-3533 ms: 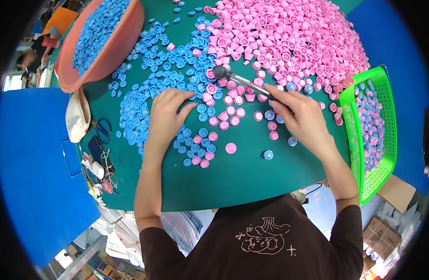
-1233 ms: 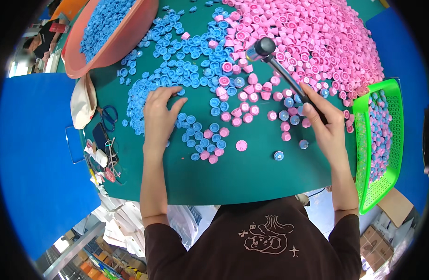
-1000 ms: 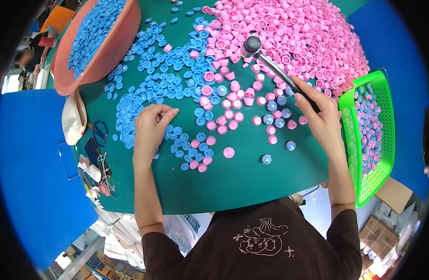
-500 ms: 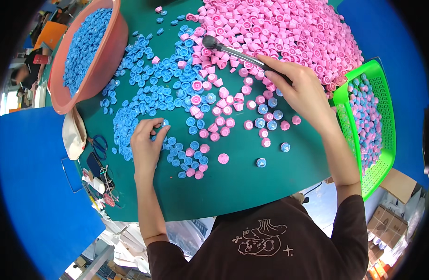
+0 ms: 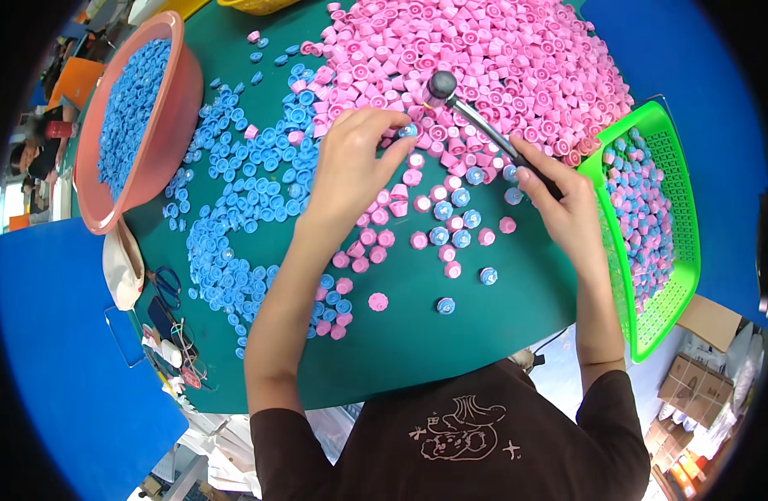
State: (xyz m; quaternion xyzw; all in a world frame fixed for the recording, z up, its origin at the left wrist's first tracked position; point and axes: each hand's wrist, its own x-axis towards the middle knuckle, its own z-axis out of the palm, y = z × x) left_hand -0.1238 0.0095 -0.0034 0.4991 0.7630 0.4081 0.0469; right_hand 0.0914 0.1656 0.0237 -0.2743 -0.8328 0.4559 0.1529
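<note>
My left hand (image 5: 350,167) is raised over the middle of the green table, thumb and fingers pinched on a small blue cap (image 5: 407,131). In my right hand (image 5: 569,204) is a hammer (image 5: 477,121) with a round dark head, a shiny shaft and a black grip; its head hangs over the edge of a big heap of pink cups (image 5: 484,63). Loose blue caps (image 5: 254,200) spread to the left of my left forearm. Between my hands stand several pink cups (image 5: 419,240) and several pieces with blue tops (image 5: 460,198).
An orange-pink basin (image 5: 177,113) full of blue caps stands at the left. On the right, a green basket (image 5: 689,250) holds pink-and-blue pieces. Scissors (image 5: 167,285), a dark phone (image 5: 160,317) and a pale cloth bag (image 5: 121,267) lie by the left edge. A yellow container (image 5: 254,6) shows at the far edge.
My left hand has moved right and away from me with the blue cap, from the blue caps toward the pink cups. The hammer's head has swung right, and my right hand sits lower.
</note>
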